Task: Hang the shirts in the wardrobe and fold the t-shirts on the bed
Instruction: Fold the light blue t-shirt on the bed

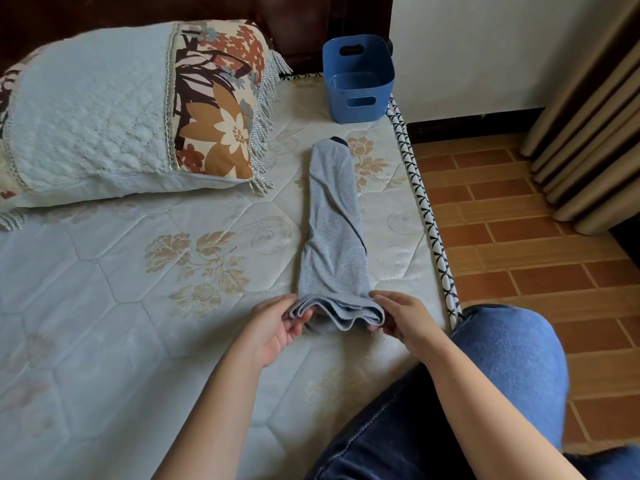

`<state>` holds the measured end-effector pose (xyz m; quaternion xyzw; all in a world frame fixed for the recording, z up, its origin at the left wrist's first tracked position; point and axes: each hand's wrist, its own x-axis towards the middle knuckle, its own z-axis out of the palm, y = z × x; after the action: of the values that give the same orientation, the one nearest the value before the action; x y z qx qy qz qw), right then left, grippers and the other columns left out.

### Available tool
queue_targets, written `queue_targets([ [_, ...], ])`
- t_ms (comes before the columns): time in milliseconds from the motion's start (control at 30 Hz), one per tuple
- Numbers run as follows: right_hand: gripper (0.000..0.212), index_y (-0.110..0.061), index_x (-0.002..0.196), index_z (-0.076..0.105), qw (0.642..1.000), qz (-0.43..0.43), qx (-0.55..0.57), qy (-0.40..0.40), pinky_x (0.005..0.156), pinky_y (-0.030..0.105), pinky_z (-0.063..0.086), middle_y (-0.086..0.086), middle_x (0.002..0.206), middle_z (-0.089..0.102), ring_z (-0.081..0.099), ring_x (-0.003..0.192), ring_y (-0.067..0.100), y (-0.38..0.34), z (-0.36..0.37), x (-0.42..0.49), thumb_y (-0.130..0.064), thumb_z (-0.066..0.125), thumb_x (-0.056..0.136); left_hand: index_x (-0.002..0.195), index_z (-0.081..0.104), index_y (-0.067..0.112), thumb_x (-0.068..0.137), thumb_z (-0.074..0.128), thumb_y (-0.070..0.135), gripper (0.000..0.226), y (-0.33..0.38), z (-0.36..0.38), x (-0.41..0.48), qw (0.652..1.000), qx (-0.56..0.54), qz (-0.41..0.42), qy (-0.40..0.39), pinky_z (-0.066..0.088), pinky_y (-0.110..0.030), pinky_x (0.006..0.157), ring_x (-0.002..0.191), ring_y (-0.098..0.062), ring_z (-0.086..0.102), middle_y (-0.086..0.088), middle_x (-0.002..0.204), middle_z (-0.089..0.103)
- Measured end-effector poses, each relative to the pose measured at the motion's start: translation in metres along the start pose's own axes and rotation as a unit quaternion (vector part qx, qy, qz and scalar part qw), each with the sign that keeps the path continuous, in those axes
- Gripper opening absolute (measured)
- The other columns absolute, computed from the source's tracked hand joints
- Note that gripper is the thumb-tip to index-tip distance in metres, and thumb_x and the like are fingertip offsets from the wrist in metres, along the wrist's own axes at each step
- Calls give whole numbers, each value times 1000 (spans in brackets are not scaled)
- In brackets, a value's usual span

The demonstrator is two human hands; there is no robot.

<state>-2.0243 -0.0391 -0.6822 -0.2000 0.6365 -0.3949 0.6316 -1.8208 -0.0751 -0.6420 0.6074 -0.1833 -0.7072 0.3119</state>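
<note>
Looked down on a quilted bed (104, 271) printed with gold flowers. Found a large fringed pillow (104, 109) at its far left, half pale blue, half floral. Noted a knee in blue jeans (512, 358) at the bed's right edge. Saw the grey t-shirt (334, 220) lying on the mattress near that right edge, folded into a long narrow strip, long axis running straight away from the person, dark collar at the far end pointing toward the basket, layered hem at the near end. Spotted the blue plastic basket (360, 102) upright in the bed's far right corner, beyond the collar and not touching it, its blue inner floor in plain view. Caught the left hand (273, 330) pinching the hem's left corner between thumb and fingers, and the right hand (401, 320) pinching the right corner likewise, hem raised slightly off the mattress.
</note>
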Motion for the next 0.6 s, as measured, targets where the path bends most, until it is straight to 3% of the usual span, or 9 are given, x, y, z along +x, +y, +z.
queue_targets([
  [100,19,-7,107,60,999,-3,39,-8,44,17,38,3,74,73,64,51,13,-2,1,6,-4,43,97,88,54,16,98,45,18,13,3,-1,16,999,-22,16,-29,43,-14,45,55,-5,65,-3,74,73],
  [167,20,-11,103,59,999,-14,25,20,45,17,39,2,72,72,62,49,9,-3,4,7,-1,43,95,91,53,17,97,49,20,7,-1,-3,25,999,7,53,7,37,-13,44,51,-3,57,-3,74,72],
  [233,19,-10,104,62,994,-40,-78,59,47,14,40,-1,71,67,57,52,5,0,5,10,-3,50,91,102,56,12,93,56,16,10,-8,-5,31,988,89,102,81,38,-12,46,52,-1,53,-4,78,67],
  [333,13,-13,98,60,965,-76,-245,55,53,17,39,-4,79,59,53,66,8,4,9,13,-20,62,88,112,53,8,88,64,13,27,-24,-7,36,958,213,141,127,41,-16,62,76,-9,55,-4,91,58],
  [400,21,-17,81,52,935,-108,-332,66,52,20,31,-2,78,51,45,64,8,7,13,19,-32,65,86,101,53,9,87,66,12,20,-30,-6,39,951,247,145,116,41,-17,64,76,-13,53,-2,85,56],
  [467,35,-20,68,38,909,-129,-385,95,50,20,25,-3,73,41,37,60,8,8,15,25,-35,61,88,83,53,10,87,66,17,15,-35,-8,47,925,313,175,123,38,-27,61,70,-18,51,-3,75,55],
  [533,39,-19,65,32,900,-140,-393,125,49,21,23,-3,68,38,34,57,9,10,15,31,-33,56,92,68,41,14,89,62,20,30,-39,-10,55,891,381,206,134,29,-31,57,61,-20,41,0,62,43],
  [600,39,-18,65,31,897,-146,-393,142,48,23,22,-2,67,38,35,57,12,12,14,33,-30,54,94,64,32,16,92,57,19,37,-40,-13,62,869,414,229,145,24,-33,56,61,-22,38,1,59,36],
])
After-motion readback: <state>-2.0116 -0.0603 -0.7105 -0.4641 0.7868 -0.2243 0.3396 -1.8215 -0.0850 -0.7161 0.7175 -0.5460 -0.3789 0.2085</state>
